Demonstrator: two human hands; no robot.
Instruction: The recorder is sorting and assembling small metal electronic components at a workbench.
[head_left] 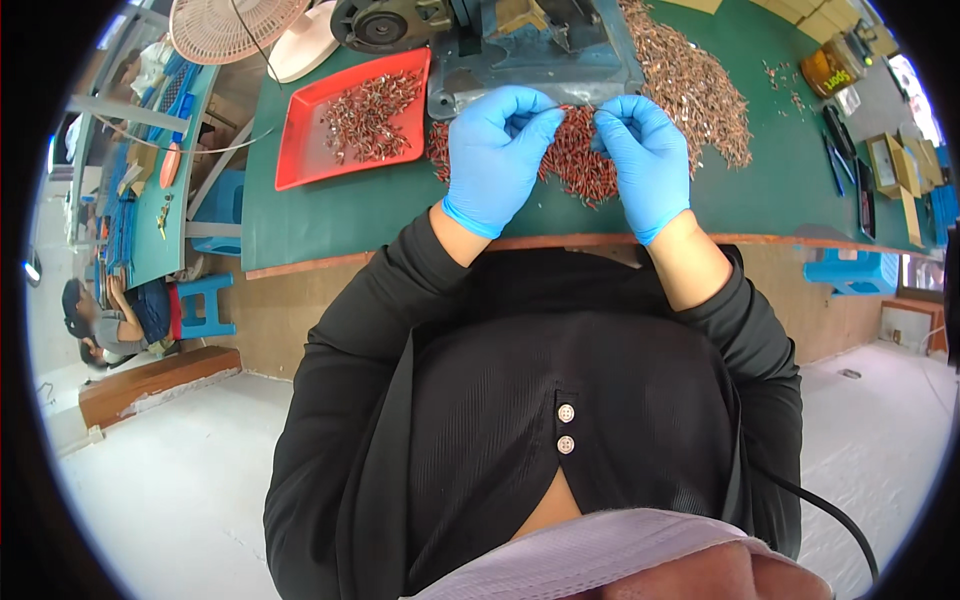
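Small reddish metal pieces (572, 160) lie heaped on the green surface (330, 215), just in front of the grey-blue machine (530, 50) at its far edge. Both hands wear blue gloves and work over this heap. The left hand (497, 155) has its fingertips pinched together on something very small, too fine to make out; the right hand (645, 160) pinches in the same way, its fingers closed near the left hand's, the two almost touching above the heap. What each grip holds cannot be told for certain, though it looks like a piece from the pile.

A red tray (300, 140) sits left of the machine with more of the same pieces scattered in it. A larger mound of lighter, coppery pieces (700, 90) spreads right of the machine. A pale fan (230, 25) stands behind the tray. Far left of the surface, another person (105, 320) sits beside a blue stool (205, 300).
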